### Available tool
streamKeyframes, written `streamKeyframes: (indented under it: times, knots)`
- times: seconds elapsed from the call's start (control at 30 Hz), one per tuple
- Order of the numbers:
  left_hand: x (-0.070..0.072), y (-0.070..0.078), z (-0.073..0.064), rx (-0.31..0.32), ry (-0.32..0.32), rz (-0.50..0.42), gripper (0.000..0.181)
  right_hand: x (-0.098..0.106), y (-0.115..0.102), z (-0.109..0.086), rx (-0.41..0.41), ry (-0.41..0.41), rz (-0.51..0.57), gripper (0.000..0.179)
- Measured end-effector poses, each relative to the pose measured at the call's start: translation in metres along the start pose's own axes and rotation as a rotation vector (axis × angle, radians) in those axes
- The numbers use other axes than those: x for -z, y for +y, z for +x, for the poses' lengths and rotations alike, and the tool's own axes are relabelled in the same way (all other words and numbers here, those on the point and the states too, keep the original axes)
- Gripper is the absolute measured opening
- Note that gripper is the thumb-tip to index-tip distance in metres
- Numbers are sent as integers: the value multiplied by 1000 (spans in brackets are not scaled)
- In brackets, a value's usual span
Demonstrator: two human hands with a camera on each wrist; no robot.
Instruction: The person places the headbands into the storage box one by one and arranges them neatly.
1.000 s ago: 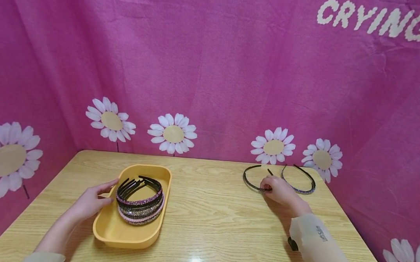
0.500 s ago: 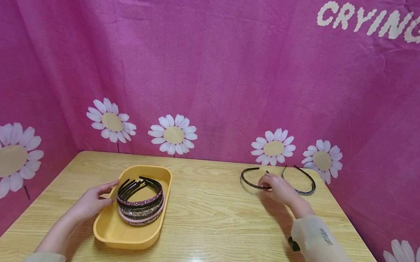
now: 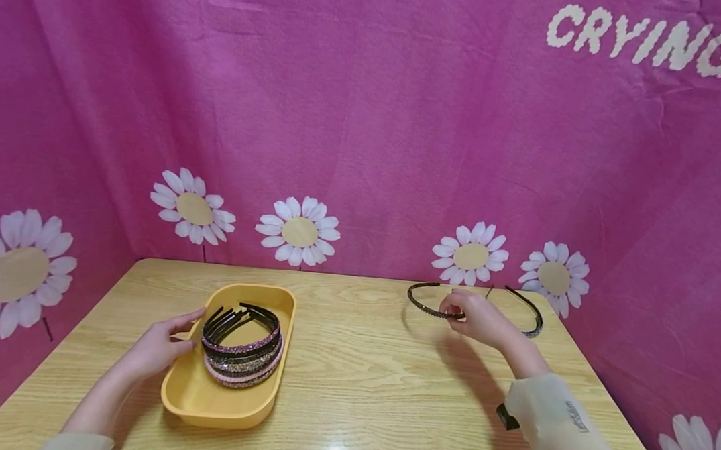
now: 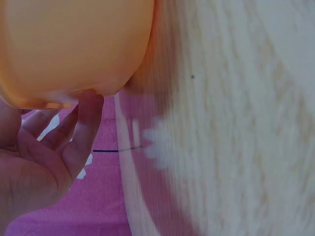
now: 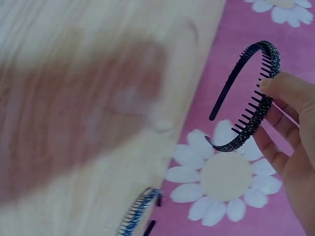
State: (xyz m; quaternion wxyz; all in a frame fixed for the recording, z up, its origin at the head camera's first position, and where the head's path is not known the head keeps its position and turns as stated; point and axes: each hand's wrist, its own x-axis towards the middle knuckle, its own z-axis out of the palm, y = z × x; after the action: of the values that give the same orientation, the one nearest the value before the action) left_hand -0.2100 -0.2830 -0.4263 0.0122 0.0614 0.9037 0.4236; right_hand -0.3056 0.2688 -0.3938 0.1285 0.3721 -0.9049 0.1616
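Observation:
In the head view my right hand [image 3: 474, 317] pinches a black, sparkly headband [image 3: 423, 308] above the table's far right. The right wrist view shows small comb teeth along the inside of this headband [image 5: 258, 110], gripped between thumb and fingers. Behind the right hand lies a second, blue-silver glittery headband [image 3: 534, 313], partly covered by that hand. My left hand [image 3: 156, 347] holds the left side of a yellow tray [image 3: 222, 410], thumb and forefinger at its rim. Other fingers [image 4: 88, 118] touch the outer wall in the left wrist view.
Several headbands [image 3: 242, 357], pink, purple, silver and black, sit stacked inside the tray. The pale wooden table [image 3: 354, 359] ends at a pink curtain [image 3: 370, 131] with printed daisies, which also closes in both sides.
The black headband has risen from the table and shifted slightly left in my right hand. My left hand and the tray stay in place.

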Motion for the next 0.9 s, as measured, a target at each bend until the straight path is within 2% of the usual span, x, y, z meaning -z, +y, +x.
streamKeyframes:
  times: [0.37, 0.57, 0.7, 0.9]
  knots:
    - [0, -2, 1, 6, -9, -14, 60, 25, -27, 11, 104, 70, -8, 25]
    - [1, -1, 0, 6, -8, -7, 60, 35, -43, 17, 168, 124, -47, 28]
    - [1, 0, 0, 4, -6, -12, 60, 41, -56, 21, 191, 144, -76, 28]
    - [0, 0, 0, -4, -3, -5, 60, 50, -79, 27, 200, 146, -63, 25]
